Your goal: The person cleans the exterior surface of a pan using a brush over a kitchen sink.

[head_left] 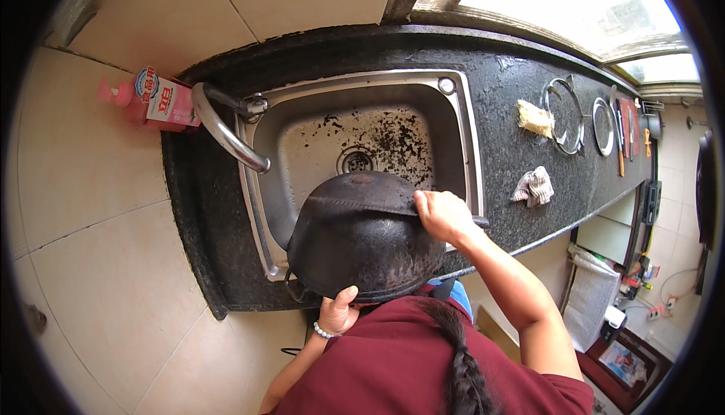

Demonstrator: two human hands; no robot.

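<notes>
A blackened, round-bottomed wok (355, 253) leans tilted over the near side of the sink, its sooty outside toward me. A loop handle (293, 288) shows at its lower left. My left hand (340, 314), with a beaded bracelet at the wrist, grips the wok's near rim; the thumb shows and the other fingers are hidden. Closed over a dark, thin blade-like tool (377, 207), my right hand (444, 217) rests against the wok's upper right. The tool's dark end (481, 222) sticks out past that hand. Its exact kind is unclear.
Black flakes lie in the steel sink (302, 132) around the drain (355, 161). A curved faucet (226, 132) and pink bottle (170, 105) stand left. On the right counter are a yellowish scrubber (535, 118), crumpled cloth (535, 187), metal ring stand (565, 117) and round lid (603, 126).
</notes>
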